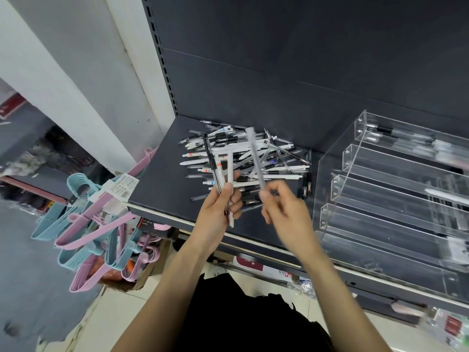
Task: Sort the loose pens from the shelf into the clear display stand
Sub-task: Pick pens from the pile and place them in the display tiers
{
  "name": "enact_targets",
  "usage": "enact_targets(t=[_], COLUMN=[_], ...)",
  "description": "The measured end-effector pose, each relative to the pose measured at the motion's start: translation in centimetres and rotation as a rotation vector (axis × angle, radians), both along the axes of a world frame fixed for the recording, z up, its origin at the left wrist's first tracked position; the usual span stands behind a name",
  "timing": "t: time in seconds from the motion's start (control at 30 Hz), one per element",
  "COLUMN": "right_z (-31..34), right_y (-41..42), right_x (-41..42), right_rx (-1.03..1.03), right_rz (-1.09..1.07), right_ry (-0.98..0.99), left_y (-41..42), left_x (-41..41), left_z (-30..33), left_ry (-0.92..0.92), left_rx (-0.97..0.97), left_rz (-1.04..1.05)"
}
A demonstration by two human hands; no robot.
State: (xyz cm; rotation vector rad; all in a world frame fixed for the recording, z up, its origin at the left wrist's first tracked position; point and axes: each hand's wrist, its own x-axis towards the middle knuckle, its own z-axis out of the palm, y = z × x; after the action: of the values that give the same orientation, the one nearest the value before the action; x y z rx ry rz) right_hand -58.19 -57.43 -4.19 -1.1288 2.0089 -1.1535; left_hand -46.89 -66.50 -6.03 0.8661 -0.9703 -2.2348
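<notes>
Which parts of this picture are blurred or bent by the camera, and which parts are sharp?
Head view: the right hand and the grey pen it holds are smeared by motion; the left hand with its pens is sharper; the pen pile on the shelf is fairly clear; the wide lens curves the edges, and the clear stand shows faint glare.

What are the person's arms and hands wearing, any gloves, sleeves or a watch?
Nothing: the left hand and the right hand are bare, with no gloves, rings or watch visible. Both forearms are bare, with no sleeves in view. The right hand is motion-blurred, so small details there can't be confirmed.
</notes>
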Motion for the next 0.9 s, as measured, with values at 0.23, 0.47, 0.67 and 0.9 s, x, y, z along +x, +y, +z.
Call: enact_targets(t=[0.23, 0.47, 0.67, 0.9], right_z=[-0.7, -0.7, -0.6, 0.3], right_y=[-0.9, -0.5, -0.6, 0.2], right_x=[3.6, 4.7, 5.2, 2.0], right_rx=[0.092, -0.006, -0.013, -0.193], right_rz=[0.041, 0.060, 0.056, -0.055], right_ry=[0.376, 0.479, 0.608, 0.298], left_y=[0.7, 0.6, 0.5, -0.3], left_x=[-0.3, 0.4, 0.5, 0.4], left_z=[0.3, -0.2, -0.2, -0.8], left_ry=[-0.277, -0.409, -0.335, -0.163], left_rx=[-0.137, -0.288, -0.356, -0.133], left_rz=[0.044, 0.007, -0.046, -0.015])
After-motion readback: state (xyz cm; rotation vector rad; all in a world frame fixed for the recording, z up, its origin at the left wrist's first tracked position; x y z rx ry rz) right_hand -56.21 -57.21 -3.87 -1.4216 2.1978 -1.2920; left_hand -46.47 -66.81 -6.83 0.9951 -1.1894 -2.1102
